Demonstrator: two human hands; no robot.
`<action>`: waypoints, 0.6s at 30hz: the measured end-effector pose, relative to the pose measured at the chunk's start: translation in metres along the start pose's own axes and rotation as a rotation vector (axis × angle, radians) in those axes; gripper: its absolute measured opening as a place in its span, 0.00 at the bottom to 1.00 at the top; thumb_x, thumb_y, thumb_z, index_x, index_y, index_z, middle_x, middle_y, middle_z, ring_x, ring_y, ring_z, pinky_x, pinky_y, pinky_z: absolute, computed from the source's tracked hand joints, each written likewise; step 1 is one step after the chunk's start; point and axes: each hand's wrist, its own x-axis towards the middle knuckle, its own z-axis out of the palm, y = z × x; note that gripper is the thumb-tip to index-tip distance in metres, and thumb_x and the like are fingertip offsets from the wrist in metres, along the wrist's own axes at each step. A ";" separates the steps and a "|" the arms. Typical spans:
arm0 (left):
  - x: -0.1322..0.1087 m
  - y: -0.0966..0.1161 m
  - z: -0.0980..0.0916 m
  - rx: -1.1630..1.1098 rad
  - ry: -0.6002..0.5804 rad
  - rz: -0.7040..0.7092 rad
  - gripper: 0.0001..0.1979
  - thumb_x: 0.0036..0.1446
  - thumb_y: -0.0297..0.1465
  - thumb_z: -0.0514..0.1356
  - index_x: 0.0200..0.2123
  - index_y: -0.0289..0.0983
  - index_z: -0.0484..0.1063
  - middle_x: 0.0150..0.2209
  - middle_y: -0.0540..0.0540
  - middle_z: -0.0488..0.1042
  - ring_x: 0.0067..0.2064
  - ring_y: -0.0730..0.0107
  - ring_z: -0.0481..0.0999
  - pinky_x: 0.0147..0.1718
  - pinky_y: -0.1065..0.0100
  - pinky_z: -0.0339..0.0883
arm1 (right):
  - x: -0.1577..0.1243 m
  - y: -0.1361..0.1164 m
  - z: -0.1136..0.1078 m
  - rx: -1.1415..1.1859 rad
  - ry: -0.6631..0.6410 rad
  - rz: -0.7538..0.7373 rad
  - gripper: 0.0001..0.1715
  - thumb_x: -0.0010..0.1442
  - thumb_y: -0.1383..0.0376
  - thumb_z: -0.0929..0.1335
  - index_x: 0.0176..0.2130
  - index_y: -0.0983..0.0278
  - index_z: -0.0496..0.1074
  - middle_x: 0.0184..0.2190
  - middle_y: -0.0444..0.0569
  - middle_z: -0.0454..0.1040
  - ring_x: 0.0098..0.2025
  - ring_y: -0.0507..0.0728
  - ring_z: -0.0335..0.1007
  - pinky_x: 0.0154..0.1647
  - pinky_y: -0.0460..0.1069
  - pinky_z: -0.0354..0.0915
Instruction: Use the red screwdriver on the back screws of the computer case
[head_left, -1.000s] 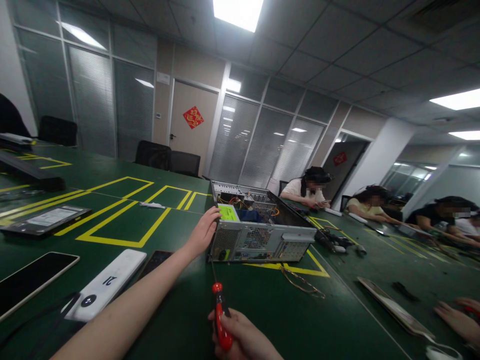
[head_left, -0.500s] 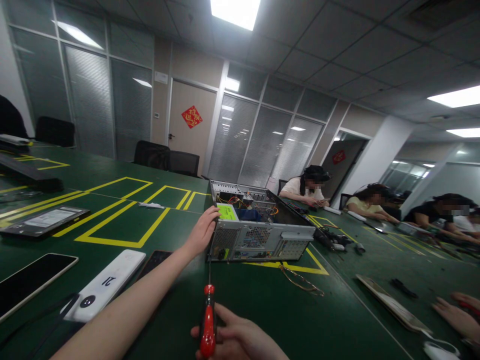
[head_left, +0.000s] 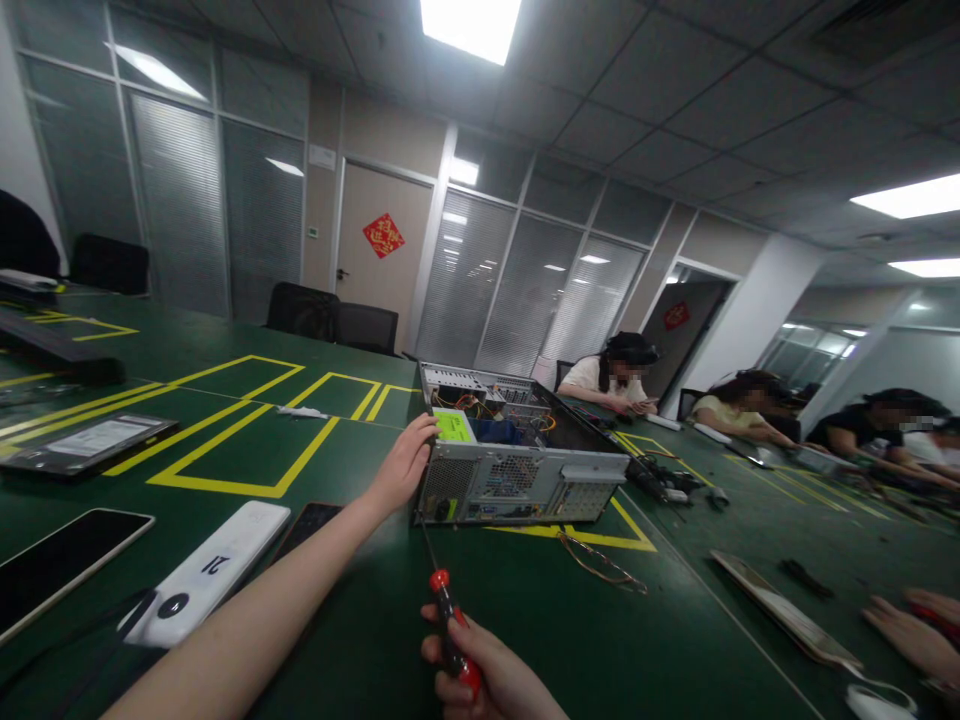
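An open desktop computer case (head_left: pixel 517 470) lies on its side on the green table (head_left: pixel 525 620), its rear panel facing me and wires showing inside. My left hand (head_left: pixel 405 462) reaches forward and grips the case's near left corner, fingers curled over the top edge by a green label. At the bottom of the view my right hand (head_left: pixel 487 680) is closed round the red handle of a screwdriver (head_left: pixel 448 630). The thin shaft points up and forward toward the case's lower left corner; I cannot tell whether the tip touches it.
A white device (head_left: pixel 202 585) marked 21, a dark phone (head_left: pixel 60 565) and a flat tablet-like device (head_left: pixel 90 440) lie at the left. Loose wire (head_left: pixel 600 562) lies before the case. Another person's hand (head_left: pixel 911 635) rests at the right edge. Several people sit along the far right.
My right hand has turned the screwdriver: its handle swung from upright back to a tilt, tip still aimed at the case. My left hand has stayed on the case corner.
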 end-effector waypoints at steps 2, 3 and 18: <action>0.000 0.000 0.000 -0.001 0.000 -0.003 0.16 0.64 0.34 0.42 0.50 0.38 0.62 0.57 0.41 0.62 0.62 0.63 0.56 0.60 0.53 0.50 | 0.001 0.000 0.001 0.020 -0.019 0.019 0.28 0.46 0.53 0.71 0.44 0.63 0.65 0.27 0.43 0.72 0.17 0.45 0.60 0.19 0.42 0.46; 0.000 0.001 0.000 -0.001 0.000 -0.002 0.16 0.64 0.34 0.42 0.50 0.38 0.62 0.57 0.41 0.62 0.62 0.63 0.56 0.60 0.53 0.51 | 0.001 0.001 0.002 0.026 -0.021 0.042 0.28 0.48 0.52 0.70 0.44 0.63 0.65 0.28 0.44 0.72 0.20 0.47 0.63 0.20 0.43 0.49; 0.001 0.002 -0.001 -0.006 -0.001 0.000 0.17 0.64 0.35 0.42 0.50 0.38 0.63 0.57 0.41 0.62 0.62 0.63 0.55 0.60 0.53 0.50 | 0.006 0.008 -0.001 -0.083 -0.022 -0.011 0.20 0.43 0.59 0.68 0.36 0.61 0.60 0.31 0.44 0.73 0.27 0.53 0.70 0.27 0.47 0.58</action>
